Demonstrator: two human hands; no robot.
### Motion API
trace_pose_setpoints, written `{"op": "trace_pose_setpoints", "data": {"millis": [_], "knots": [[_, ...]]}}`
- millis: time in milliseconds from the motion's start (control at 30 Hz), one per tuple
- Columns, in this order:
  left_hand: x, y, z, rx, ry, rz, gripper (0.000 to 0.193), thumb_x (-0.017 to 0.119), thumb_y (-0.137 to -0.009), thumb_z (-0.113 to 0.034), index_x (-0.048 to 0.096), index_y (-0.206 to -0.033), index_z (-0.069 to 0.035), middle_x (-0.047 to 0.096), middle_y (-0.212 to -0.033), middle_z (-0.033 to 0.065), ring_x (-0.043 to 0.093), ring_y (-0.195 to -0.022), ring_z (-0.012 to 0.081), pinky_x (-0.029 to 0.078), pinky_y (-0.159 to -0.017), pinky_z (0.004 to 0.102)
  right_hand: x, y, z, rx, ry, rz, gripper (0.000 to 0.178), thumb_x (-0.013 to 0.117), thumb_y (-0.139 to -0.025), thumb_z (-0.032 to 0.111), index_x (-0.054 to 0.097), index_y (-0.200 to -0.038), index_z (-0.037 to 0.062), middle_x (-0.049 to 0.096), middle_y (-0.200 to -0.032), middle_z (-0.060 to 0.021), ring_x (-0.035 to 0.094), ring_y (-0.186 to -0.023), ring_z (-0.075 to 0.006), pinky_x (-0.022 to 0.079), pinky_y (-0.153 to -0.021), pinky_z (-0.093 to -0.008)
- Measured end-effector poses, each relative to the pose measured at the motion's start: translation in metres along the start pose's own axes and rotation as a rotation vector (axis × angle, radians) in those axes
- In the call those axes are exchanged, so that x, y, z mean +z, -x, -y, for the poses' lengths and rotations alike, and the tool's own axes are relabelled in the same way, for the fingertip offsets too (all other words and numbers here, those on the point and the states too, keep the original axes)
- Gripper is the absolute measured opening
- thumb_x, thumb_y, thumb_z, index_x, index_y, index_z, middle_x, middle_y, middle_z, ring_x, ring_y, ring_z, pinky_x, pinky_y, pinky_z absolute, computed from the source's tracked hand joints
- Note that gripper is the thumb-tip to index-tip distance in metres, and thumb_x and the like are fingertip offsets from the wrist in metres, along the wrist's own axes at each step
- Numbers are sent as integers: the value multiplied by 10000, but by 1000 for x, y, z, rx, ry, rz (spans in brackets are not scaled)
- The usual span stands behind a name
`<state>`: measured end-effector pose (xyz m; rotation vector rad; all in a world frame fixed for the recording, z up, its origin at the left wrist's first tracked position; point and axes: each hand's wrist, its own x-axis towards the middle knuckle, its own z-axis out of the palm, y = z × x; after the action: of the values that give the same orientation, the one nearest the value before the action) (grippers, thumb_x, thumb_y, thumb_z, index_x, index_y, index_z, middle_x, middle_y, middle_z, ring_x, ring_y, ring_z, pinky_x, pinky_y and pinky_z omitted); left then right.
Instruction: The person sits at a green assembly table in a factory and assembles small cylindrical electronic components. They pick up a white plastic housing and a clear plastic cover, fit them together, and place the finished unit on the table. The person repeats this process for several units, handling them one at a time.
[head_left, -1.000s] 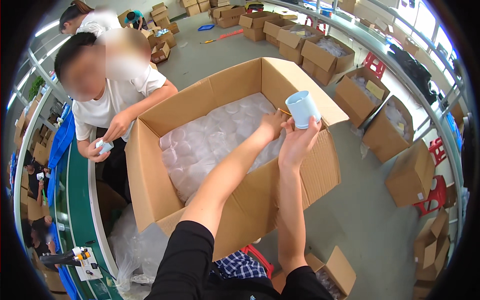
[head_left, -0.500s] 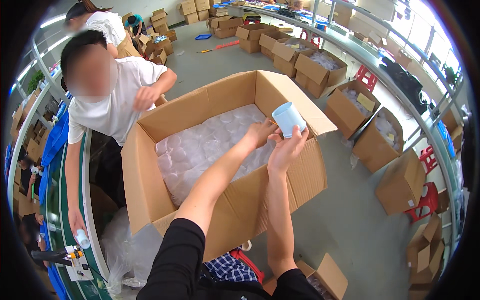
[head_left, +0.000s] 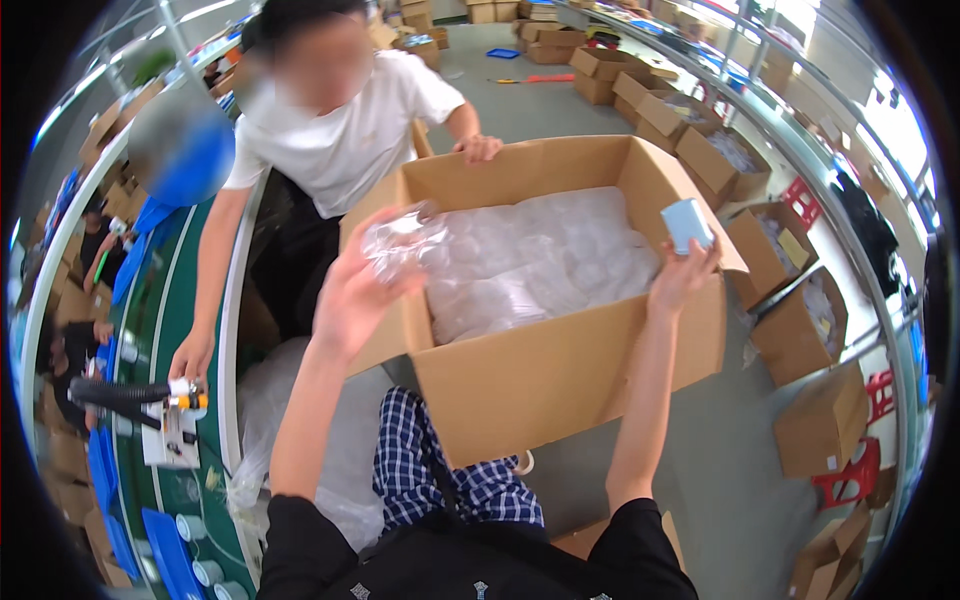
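In my right hand (head_left: pixel 682 278), raised over the right end of a big open carton, is a light blue cup (head_left: pixel 687 225). My left hand (head_left: pixel 352 290) is up at the carton's left side, its fingers around a crinkled, shiny clear plastic piece (head_left: pixel 408 243). Motion blurs that hand, and whether the piece is a bag or a moulded cup cannot be made out. The cardboard carton (head_left: pixel 540 400) between my arms is filled with rounded items under clear plastic wrap (head_left: pixel 540 250).
A co-worker in a white shirt (head_left: pixel 345 130) stands beyond the carton, one hand on its far edge, the other over a green conveyor (head_left: pixel 215 350). Light blue cups (head_left: pixel 208 573) stand along the conveyor near a blue tray (head_left: pixel 170 545). Open cartons (head_left: pixel 760 250) line the right side.
My left hand has drawn away from the blue cup to the left, carrying the clear plastic. The right hand still holds the cup. The co-worker's raised hand has come down onto the carton edge.
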<state>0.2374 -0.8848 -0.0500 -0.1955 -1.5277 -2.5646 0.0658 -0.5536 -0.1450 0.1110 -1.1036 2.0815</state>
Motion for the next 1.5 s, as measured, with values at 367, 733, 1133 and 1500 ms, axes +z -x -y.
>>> {"op": "trace_pose_setpoints", "data": {"millis": [367,733,1133,1500], "knots": [[-128,339,0,105,154,-832,483,411,-893,-396,356,-1292,-130,541,-1112,151,586,-767,221,460,-717,354,117,321,73,315,-16,895,451,663,-754,129,469,-1159,92,444,-1147,-119,463,-1041,-242,438,-809,-344],[-131,431,8,365,258,-1047,501,399,-881,-363,387,-1279,-59,524,-1126,96,547,-799,193,434,-742,355,173,457,79,119,74,1310,419,678,-689,18,513,-1069,82,365,-1179,-143,508,-1039,-298,435,-814,-372],[-140,400,27,259,289,-926,520,436,-855,-384,406,-1262,-62,525,-1143,99,567,-803,190,425,-759,352,173,460,80,96,143,1319,513,695,-675,23,473,-1136,55,384,-1143,-151,491,-1031,-284,455,-821,-369],[-142,389,45,232,349,-887,499,450,-858,-375,427,-1238,-52,543,-1116,120,555,-795,217,425,-761,362,185,464,47,124,159,1255,548,697,-683,44,443,-1169,62,386,-1147,-137,473,-1028,-282,449,-826,-355]]}}
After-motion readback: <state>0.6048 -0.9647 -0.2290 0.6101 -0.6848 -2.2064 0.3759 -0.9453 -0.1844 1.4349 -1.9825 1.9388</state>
